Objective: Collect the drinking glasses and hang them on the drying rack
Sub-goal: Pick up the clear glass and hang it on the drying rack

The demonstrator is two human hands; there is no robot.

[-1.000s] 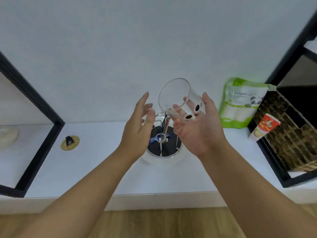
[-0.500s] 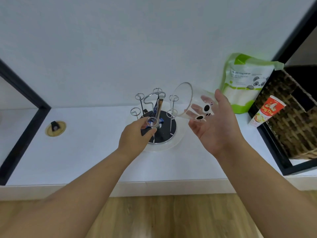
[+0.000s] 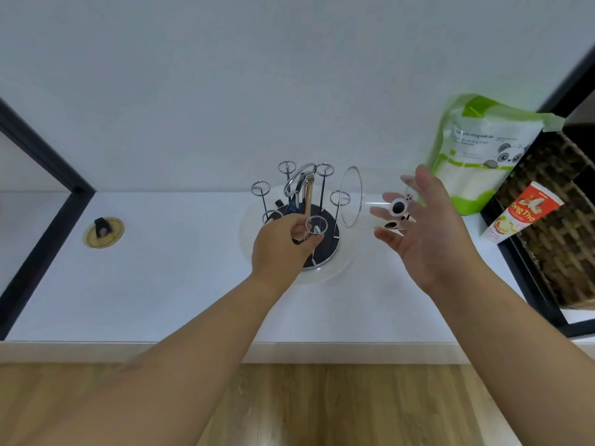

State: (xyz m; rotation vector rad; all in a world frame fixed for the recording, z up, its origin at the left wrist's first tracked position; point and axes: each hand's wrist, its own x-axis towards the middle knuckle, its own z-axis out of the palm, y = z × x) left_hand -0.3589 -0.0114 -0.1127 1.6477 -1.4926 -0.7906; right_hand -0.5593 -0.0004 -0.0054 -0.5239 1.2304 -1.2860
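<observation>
My right hand (image 3: 425, 233) grips the glass (image 3: 370, 201) sideways; left hand (image 3: 283, 243) seemingly pinches a rack (image 3: 309, 220) prong.

White shelf (image 3: 167, 284) — drying rack (image 3: 302, 217), pouch (image 3: 476, 156)

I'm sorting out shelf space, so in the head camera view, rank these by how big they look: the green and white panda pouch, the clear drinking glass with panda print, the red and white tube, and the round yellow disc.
1. Green and white panda pouch
2. Clear drinking glass with panda print, though it is held nearer the camera
3. Red and white tube
4. Round yellow disc
</observation>
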